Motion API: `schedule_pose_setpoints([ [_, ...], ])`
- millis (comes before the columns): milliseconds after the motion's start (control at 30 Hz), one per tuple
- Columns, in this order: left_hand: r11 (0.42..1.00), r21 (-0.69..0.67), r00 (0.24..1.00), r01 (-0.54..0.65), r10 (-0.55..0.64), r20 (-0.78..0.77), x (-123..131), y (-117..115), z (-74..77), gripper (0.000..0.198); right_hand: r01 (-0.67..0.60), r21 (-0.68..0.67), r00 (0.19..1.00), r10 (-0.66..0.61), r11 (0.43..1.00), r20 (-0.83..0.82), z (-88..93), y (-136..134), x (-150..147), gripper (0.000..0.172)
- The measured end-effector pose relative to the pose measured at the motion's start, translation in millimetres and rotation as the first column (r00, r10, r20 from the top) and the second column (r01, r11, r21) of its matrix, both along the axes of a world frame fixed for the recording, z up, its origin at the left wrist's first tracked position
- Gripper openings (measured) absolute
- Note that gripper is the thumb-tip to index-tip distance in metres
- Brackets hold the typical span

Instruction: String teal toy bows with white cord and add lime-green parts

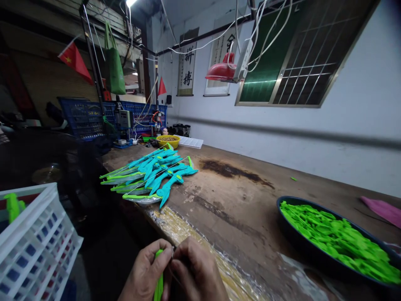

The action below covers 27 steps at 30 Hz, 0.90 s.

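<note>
Remotely, I see my left hand pinching a green strip by the table, my right hand, fingers pressed together, working near its tip, likely needing steadiness next.

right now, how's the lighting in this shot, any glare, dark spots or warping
Head view: the tube light at the top edge burns out white; head view: a soft shadow band crosses the white wall; head view: left of the worktable falls near-black; head view: the barred window looks slanted, probably wide-angle stretch; head view: detail between the left hand and right hand is unclear.
</note>
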<state>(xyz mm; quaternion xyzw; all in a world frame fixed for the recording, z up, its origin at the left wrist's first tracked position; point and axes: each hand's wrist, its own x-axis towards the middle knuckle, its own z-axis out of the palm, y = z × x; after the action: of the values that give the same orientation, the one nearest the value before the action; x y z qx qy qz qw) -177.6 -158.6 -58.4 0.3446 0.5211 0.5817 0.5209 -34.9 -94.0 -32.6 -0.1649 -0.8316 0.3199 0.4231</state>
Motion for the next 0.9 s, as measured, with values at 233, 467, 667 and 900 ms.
schedule_pose_setpoints([
  [233, 0.998, 0.021, 0.987, 0.056, -0.058, 0.147, -1, -2, 7.5, 0.042, 0.037, 0.056, 0.999, -0.036, 0.998, -0.007, 3.6, -6, -5, 0.017],
  [467, 0.997, 0.054, 0.986, 0.052, -0.06, 0.158, -1, -1, 0.8, 0.04, 0.008, -0.103, 0.999, -0.004, 0.995, 0.036, 3.1, -1, 0, 0.015],
  [667, 0.999, 0.023, 0.999, 0.034, -0.034, 0.026, 0, -3, 4.4, 0.042, -0.132, -0.725, 0.99, 0.127, 0.676, -0.062, -9.9, 0, -2, 0.03],
  [900, 0.995, 0.067, 0.988, 0.079, -0.087, 0.126, -1, -4, 7.4, 0.038, -0.065, -0.162, 0.981, 0.033, 0.985, -0.193, -0.4, -6, -6, 0.007],
])
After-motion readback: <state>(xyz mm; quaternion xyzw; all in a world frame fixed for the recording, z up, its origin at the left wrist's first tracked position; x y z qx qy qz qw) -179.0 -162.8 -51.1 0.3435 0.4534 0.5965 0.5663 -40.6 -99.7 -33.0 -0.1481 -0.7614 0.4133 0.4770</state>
